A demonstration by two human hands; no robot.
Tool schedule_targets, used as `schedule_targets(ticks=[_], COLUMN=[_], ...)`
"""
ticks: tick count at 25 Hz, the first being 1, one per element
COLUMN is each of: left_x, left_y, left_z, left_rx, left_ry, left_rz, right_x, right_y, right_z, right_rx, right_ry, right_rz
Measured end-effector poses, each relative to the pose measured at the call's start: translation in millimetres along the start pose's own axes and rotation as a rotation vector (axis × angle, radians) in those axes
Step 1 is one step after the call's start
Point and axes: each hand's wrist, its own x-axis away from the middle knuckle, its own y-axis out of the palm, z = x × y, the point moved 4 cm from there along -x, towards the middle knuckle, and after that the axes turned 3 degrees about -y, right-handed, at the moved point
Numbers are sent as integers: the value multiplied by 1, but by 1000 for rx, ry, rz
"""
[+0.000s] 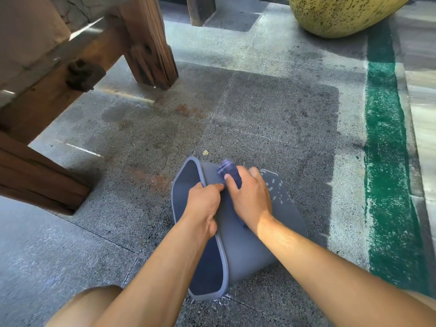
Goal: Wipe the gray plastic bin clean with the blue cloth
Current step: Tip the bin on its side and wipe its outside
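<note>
The gray plastic bin lies on its side on the concrete floor, its open mouth facing left and its perforated base at the right. My left hand grips the bin's rim along the upper edge. My right hand presses the blue cloth flat against the bin's outer wall near the far end; most of the cloth is hidden under my fingers.
A heavy wooden table frame with thick legs stands at the left and far left. A large speckled yellow pot sits at the far right. A green painted stripe runs along the floor on the right. My knees show at the bottom.
</note>
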Motion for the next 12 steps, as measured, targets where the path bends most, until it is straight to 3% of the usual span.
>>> schedule_targets(ticks=[12], left_x=[-14], left_y=[-5], left_z=[-4], left_rx=[-90], left_ry=[84], left_rz=[119], right_x=[-19], right_y=[1], right_z=[44], right_rx=[45], right_ry=[66], right_rz=[0])
